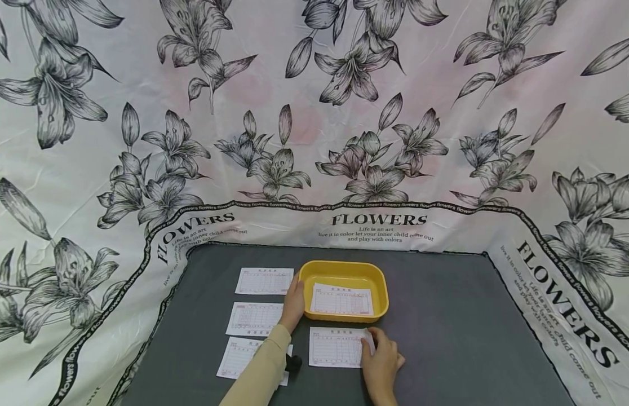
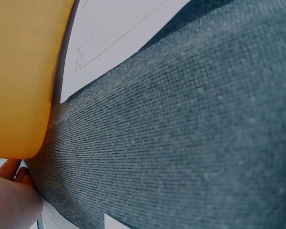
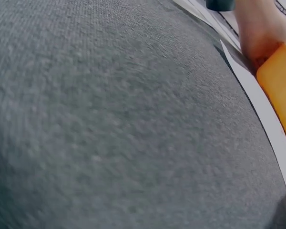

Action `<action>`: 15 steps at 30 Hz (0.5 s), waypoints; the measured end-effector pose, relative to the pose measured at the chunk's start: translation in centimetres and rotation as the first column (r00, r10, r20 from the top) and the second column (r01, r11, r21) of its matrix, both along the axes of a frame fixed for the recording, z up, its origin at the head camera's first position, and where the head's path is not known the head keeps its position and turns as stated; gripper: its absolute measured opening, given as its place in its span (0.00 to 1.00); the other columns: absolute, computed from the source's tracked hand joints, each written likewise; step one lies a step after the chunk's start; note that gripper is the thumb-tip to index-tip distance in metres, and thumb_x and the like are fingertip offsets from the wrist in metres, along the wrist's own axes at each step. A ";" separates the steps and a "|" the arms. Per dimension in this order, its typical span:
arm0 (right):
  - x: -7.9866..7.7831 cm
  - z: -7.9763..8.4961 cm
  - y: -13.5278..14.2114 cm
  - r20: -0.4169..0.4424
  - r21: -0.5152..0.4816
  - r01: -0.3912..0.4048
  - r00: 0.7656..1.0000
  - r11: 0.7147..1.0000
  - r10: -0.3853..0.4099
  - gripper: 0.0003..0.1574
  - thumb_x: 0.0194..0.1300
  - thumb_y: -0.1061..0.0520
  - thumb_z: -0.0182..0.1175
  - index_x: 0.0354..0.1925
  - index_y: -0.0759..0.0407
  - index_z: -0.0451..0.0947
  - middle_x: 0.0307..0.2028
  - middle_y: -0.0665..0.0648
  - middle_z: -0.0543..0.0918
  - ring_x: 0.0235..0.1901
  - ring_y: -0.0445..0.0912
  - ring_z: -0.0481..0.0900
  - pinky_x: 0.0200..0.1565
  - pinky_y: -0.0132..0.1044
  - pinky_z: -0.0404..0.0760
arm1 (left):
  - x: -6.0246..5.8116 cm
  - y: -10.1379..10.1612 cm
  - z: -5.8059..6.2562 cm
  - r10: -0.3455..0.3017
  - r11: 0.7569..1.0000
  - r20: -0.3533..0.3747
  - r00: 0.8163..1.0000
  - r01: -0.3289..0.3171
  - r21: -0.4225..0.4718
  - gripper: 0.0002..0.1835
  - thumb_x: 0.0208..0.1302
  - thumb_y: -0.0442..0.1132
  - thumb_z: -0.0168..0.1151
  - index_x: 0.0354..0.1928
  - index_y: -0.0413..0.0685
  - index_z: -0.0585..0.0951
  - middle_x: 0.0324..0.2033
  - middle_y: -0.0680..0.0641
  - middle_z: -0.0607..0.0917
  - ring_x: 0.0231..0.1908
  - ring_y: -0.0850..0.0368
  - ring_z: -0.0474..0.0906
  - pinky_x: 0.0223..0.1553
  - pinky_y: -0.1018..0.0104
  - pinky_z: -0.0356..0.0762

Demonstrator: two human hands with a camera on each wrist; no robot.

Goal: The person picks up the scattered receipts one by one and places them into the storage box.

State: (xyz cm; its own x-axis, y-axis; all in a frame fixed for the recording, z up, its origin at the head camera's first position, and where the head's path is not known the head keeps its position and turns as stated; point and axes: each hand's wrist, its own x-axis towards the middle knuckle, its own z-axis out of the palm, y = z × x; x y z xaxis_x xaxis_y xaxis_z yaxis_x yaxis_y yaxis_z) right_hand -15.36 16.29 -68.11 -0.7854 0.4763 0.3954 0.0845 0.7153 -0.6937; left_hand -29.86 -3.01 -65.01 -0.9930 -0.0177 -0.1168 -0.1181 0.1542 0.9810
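My left hand [image 1: 293, 304] grips the left side of a yellow plastic tray [image 1: 345, 267], its fingers at the rim. Inside the tray lies a white printed form [image 1: 341, 300] with a ruled table. Just in front of it, on the dark cloth, is another printed form [image 1: 340, 348]. My right hand [image 1: 381, 361] pinches that form at its right edge, thumb over the paper. The left wrist view shows the tray's outer wall [image 2: 24, 81] close beside the form's corner [image 2: 100, 43]. In the right wrist view the form's edge [image 3: 260, 102] runs along the tray's side, and the right fingers are mostly hidden.
Left of the tray, three more forms lie in a column: a far one [image 1: 265, 281], a middle one [image 1: 255, 318] and a near one [image 1: 238, 358] partly under my left forearm. Flower-printed sheeting [image 1: 274, 225] borders the dark grey cloth [image 1: 446, 327] at the back and sides.
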 end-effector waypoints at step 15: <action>-0.2 0.5 0.6 0.061 0.020 0.006 0.998 1.000 -0.007 0.05 0.60 0.64 0.75 0.37 0.61 0.89 0.38 0.62 0.92 0.39 0.60 0.81 0.42 0.59 0.61 | 0.2 0.0 0.2 -0.007 1.000 0.023 1.000 0.008 -0.017 0.30 0.88 0.49 0.36 0.84 0.47 0.58 0.81 0.40 0.63 0.79 0.38 0.59 0.80 0.38 0.54</action>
State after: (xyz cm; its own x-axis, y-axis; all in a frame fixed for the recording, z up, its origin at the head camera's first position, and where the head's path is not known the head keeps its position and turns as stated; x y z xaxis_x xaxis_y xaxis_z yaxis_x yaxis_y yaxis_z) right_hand -15.51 16.88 -67.57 -0.8049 0.4745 0.3564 0.1310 0.7278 -0.6732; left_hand -29.69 -3.03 -64.78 -0.9902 -0.0125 -0.1394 -0.1394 0.1715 0.9753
